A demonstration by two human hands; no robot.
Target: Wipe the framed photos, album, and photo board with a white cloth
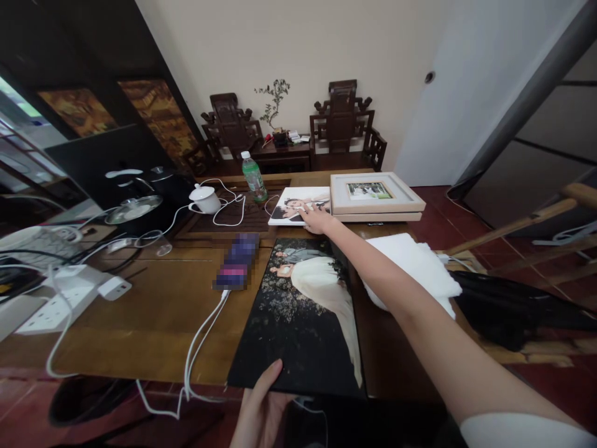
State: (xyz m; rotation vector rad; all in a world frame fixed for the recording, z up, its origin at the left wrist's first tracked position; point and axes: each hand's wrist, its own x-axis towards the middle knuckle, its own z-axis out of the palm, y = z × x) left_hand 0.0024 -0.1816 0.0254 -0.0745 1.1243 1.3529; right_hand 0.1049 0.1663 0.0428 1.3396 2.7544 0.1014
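My left hand point(265, 398) grips the near edge of a dark wedding photo album point(298, 323), thumb on top and fingers underneath. Its cover shows a couple, one in a long white gown, and it reaches over the table edge. My right hand point(317, 219) is stretched far forward, its fingers spread on a smaller white photo album point(284, 211) with a portrait on the cover. Right beside that stands a pale framed photo point(342, 202), resting on another flat frame or box. A folded white towel point(410, 267) lies under and beside my right forearm.
On the wooden table point(140, 336) are a blurred-out phone point(236, 261) with a white cable, a green bottle point(253, 177), a lidded white cup point(205, 199), and a power strip point(63, 298). A pot point(135, 211) stands at left. Wooden chairs point(342, 118) line the back wall.
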